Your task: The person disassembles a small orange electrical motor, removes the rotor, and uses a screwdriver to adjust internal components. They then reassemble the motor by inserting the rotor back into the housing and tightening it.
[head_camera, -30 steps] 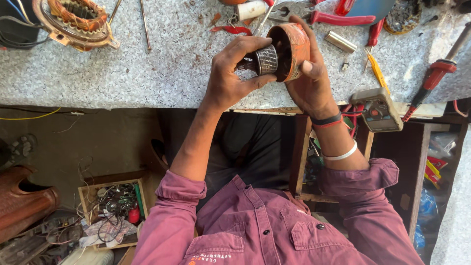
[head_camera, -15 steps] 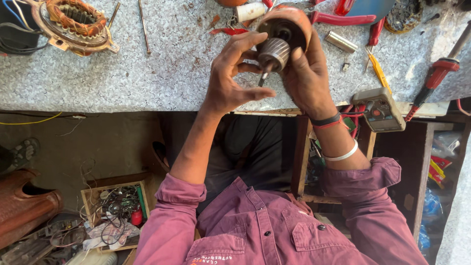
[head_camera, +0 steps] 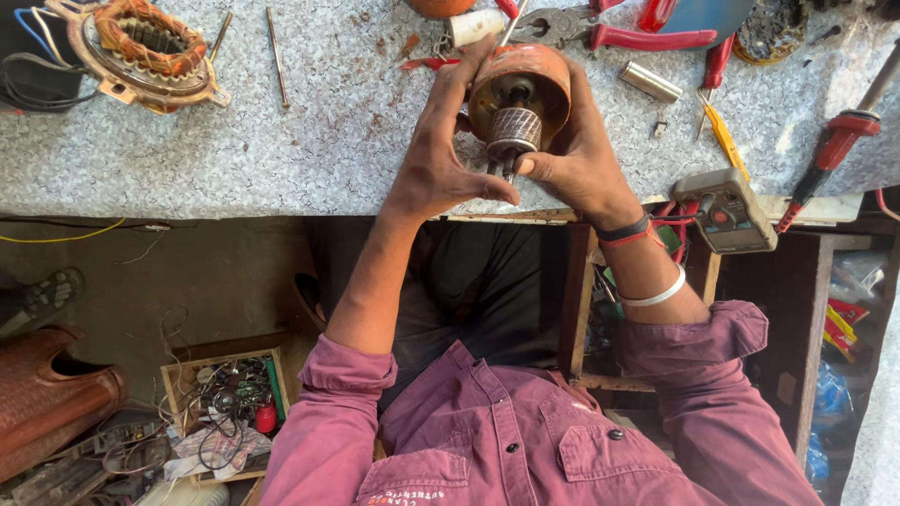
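rusty orange cylindrical motor rotor (head_camera: 518, 94), above speckled grey tabletop (head_camera: 309, 141): likely heavy, rigid; left hand (head_camera: 441, 155) and right hand (head_camera: 577, 155) both clasped around its casing.

copper-wound stator (head_camera: 141, 47), red-handled pliers (head_camera: 619, 33), red screwdriver (head_camera: 830, 155), grey tester (head_camera: 727, 211) on speckled worktop (head_camera: 281, 150)

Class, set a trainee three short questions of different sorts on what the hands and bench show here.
1. True or false: both hands hold the rotor.
2. Which lies at the bench's far left? A) stator B) meter C) pliers
3. Fill in: the rotor's shaft points toward the ____.

Key: 1 true, with left hand and right hand around it; 2 A; 3 person.
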`<state>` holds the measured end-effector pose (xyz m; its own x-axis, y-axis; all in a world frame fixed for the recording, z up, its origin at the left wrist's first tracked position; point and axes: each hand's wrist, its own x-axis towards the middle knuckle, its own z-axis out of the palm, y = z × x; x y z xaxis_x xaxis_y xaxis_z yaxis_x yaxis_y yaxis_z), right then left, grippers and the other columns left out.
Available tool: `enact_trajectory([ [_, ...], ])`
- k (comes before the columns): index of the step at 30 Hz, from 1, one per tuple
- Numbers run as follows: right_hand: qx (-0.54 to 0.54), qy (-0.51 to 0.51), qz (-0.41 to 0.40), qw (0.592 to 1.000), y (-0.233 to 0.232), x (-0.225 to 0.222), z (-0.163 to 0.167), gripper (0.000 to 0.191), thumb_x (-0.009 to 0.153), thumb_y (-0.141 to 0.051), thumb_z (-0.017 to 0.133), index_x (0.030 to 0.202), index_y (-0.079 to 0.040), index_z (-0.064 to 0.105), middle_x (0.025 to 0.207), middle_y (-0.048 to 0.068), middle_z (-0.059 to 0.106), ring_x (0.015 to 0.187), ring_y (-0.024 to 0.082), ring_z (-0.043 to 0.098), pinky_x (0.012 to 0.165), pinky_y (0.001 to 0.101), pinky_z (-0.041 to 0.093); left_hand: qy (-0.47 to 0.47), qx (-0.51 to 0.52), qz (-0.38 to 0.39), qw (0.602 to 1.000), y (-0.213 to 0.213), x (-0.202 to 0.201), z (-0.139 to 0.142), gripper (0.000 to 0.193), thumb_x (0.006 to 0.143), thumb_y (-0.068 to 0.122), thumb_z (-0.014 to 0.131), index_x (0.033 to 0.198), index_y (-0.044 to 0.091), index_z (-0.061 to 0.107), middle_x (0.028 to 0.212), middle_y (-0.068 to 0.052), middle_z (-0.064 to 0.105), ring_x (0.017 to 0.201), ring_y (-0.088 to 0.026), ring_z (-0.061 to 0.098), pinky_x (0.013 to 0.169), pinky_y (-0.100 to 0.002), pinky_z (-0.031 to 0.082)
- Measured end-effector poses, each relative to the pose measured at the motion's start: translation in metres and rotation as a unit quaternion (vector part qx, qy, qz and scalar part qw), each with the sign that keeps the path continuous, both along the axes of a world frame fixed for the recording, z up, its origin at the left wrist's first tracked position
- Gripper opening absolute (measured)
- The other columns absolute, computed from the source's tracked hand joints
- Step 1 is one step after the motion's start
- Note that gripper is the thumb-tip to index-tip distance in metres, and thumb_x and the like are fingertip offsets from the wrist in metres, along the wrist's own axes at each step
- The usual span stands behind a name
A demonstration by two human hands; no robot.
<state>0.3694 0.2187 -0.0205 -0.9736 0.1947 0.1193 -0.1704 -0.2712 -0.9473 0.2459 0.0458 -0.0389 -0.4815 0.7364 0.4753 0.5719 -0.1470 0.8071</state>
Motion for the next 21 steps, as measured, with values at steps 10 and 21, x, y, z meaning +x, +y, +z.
enact_trajectory([
  [10,0.023,0.028,0.013,0.999,-0.005,0.004,-0.002,0.109,0.085,-0.041,0.094,0.161,-0.001,0.027,0.149,0.014,0.050,0.143,0.023,0.053,0.124,0.0394,0.049,-0.076,-0.007,0.020,0.997,-0.001,0.004,-0.009,0.116,0.069,0.078,0.080,0.154,0.009,0.044,0.131,-0.007,0.056,0.123,-0.019,0.066,0.100,-0.032,0.064],
  [21,0.052,0.042,0.001,0.998,-0.013,0.005,-0.008,0.109,0.085,-0.046,0.092,0.159,0.002,0.027,0.145,0.015,0.052,0.138,0.022,0.056,0.119,0.0372,0.050,-0.032,0.018,0.027,0.999,-0.006,0.000,-0.010,0.113,0.071,0.082,0.079,0.145,0.004,0.043,0.134,-0.010,0.053,0.118,-0.021,0.063,0.099,-0.034,0.061],
])
